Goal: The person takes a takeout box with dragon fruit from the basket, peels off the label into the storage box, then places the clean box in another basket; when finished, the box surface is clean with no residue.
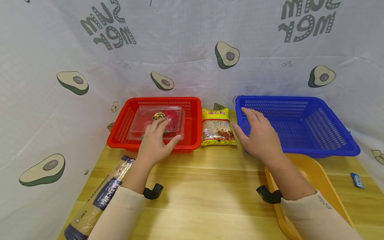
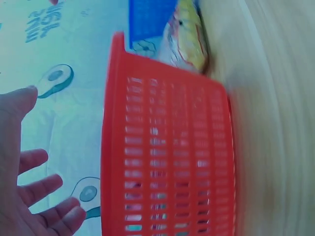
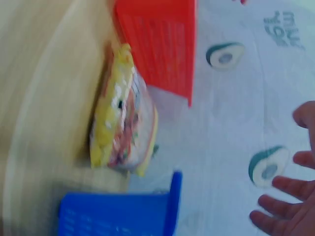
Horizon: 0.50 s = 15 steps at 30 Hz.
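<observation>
My left hand [image 1: 156, 141] hovers over the front of a red plastic basket [image 1: 196, 133], its fingers spread and holding nothing. Inside that basket lies a clear plastic box [image 1: 138, 121] with a black and yellow label; something pink shows through its lid. My right hand [image 1: 260, 135] is above the near left edge of a blue basket [image 1: 315, 133], fingers loosely extended with nothing in them. Between the two baskets lies a yellow bag of noodles [image 1: 219, 128], near the right thumb but apart from it. In both wrist views the hands are clear of the basket rims.
A long pack of spaghetti [image 1: 102, 196] lies slanted at the left table edge, beside my left forearm. Under my right forearm stands a yellow tray [image 1: 327, 186]. A small blue packet [image 1: 357, 180] sits far right. A white avocado-print sheet [image 1: 186, 40] hangs behind the wooden table [image 1: 198, 200].
</observation>
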### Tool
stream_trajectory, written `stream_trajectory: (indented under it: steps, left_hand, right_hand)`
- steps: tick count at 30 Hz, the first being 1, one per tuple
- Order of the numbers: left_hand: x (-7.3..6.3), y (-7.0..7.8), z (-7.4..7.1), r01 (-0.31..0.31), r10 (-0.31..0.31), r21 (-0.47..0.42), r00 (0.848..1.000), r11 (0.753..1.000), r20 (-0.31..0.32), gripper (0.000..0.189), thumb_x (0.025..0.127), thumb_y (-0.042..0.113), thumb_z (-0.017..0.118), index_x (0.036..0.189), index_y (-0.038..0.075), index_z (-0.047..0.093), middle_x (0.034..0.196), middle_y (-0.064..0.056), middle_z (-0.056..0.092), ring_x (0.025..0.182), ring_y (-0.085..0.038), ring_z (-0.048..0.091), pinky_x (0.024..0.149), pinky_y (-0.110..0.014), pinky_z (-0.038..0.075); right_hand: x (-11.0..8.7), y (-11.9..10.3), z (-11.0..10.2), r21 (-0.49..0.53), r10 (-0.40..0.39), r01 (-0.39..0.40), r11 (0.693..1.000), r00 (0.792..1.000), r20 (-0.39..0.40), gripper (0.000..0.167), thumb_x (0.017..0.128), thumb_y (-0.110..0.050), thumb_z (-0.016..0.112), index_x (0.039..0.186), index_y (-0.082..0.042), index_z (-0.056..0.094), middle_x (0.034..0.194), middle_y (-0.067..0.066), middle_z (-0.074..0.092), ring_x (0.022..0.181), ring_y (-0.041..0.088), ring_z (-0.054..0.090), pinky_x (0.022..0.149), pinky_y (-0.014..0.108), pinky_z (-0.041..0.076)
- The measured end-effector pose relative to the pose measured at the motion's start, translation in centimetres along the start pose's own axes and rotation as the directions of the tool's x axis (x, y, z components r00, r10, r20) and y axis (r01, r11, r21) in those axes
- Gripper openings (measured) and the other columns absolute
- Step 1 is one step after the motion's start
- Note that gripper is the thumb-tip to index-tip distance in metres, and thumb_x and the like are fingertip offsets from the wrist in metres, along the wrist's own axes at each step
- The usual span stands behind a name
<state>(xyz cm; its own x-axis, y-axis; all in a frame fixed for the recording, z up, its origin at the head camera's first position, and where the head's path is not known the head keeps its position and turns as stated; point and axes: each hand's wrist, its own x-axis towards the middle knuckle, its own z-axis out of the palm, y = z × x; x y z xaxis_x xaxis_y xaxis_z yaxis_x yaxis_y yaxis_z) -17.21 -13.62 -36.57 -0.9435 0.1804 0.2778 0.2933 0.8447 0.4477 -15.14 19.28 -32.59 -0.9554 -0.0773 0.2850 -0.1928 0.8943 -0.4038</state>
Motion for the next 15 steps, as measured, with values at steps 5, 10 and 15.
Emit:
stream_trajectory:
  steps: [5,10,15]
  left_hand:
    - [-1.5,0.1,0.5,-0.015,0.007,-0.110,0.997,0.994,-0.077,0.066,0.093,0.050,0.069,0.147,0.016,0.052,0.136,-0.010,0.057,0.122,-0.028,0.055,0.104,-0.052,0.052]
    - [-3.1,-0.1,0.9,0.029,-0.048,-0.232,0.996,0.972,-0.077,0.064,0.095,0.048,0.068,0.148,0.017,0.051,0.115,-0.006,0.065,0.084,-0.019,0.057,0.071,-0.033,0.055]
    - [-4.6,-0.9,1.9,0.095,-0.132,-0.368,0.988,0.925,-0.076,0.060,0.096,0.042,0.068,0.149,0.020,0.048,0.099,-0.003,0.070,0.071,-0.015,0.058,0.062,-0.028,0.051]
  right_hand:
    - [-0.6,-1.6,1.6,0.053,-0.088,0.093,0.994,0.992,-0.088,0.056,0.099,-0.030,0.064,0.149,-0.009,0.049,0.148,0.022,0.052,0.135,0.046,0.050,0.103,0.067,0.046]
    - [-1.1,-2.7,3.2,0.086,-0.124,0.129,0.988,0.990,-0.062,0.055,0.099,-0.031,0.065,0.148,-0.010,0.050,0.145,0.020,0.055,0.132,0.043,0.054,0.102,0.064,0.048]
    - [-1.7,-3.7,4.8,0.120,-0.150,0.152,0.981,0.988,-0.019,0.056,0.098,-0.034,0.066,0.147,-0.011,0.051,0.144,0.017,0.056,0.127,0.041,0.059,0.100,0.061,0.051]
